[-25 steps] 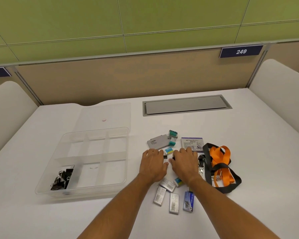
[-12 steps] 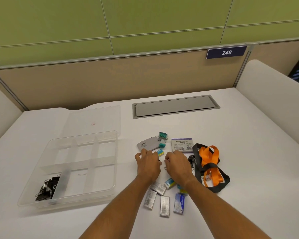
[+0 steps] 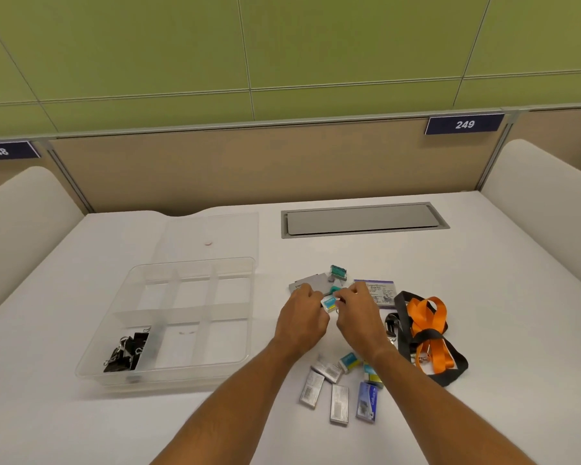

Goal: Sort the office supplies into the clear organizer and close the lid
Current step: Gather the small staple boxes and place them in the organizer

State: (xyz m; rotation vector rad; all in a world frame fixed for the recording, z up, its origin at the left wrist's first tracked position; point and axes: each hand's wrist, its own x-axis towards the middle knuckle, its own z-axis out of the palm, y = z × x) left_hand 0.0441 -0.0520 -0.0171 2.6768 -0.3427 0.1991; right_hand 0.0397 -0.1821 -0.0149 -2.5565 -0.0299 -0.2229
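a white table [image 3: 483, 263] carries a clear organizer [image 3: 195, 377] at left, its flat lid [image 3: 215, 233] lying just behind it. at centre-right lie a grey box [image 3: 311, 282], a purple-edged card [image 3: 381, 290], small teal boxes [image 3: 348, 360], silver staple boxes [image 3: 338, 402], and tangled orange and black lanyards [image 3: 428, 333]. a grey hatch [image 3: 363, 219] sits flush farther back.
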